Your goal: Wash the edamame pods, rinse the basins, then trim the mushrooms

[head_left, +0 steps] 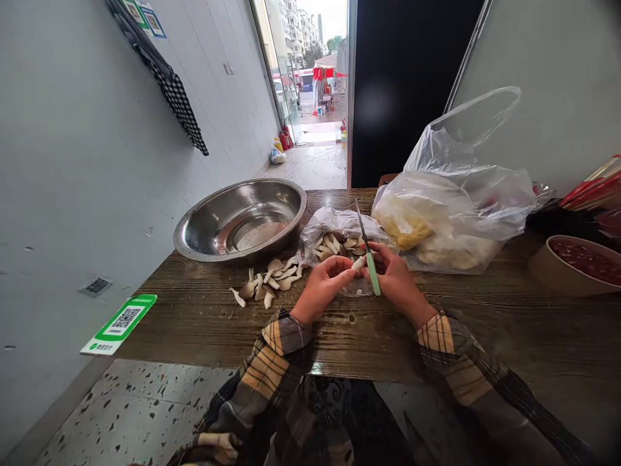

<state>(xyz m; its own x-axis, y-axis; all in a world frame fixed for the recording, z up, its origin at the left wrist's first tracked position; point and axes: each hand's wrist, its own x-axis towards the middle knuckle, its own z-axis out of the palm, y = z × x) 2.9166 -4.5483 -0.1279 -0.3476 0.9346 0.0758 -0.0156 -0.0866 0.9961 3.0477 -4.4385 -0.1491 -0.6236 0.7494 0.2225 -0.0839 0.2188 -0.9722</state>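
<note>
A small pale mushroom (359, 263) is pinched in the fingers of my left hand (323, 285). My right hand (394, 278) holds a knife (372, 272) by its light green handle, its thin blade pointing up and away from me. The two hands are close together, and the right fingertips come near the mushroom. Just beyond them lies an open clear plastic bag (339, 220) with several grey-capped mushrooms (332, 243) inside. More cut mushrooms (264, 283) are heaped on the wooden table (204, 323) to the left of my left hand.
A wide steel basin (194, 238) stands at the back left. Back right, a large clear bag (451, 194) holds yellow and whitish contents. A bowl of dark red food (582, 262) sits far right. A green QR-code card (121, 323) is at the table's left edge.
</note>
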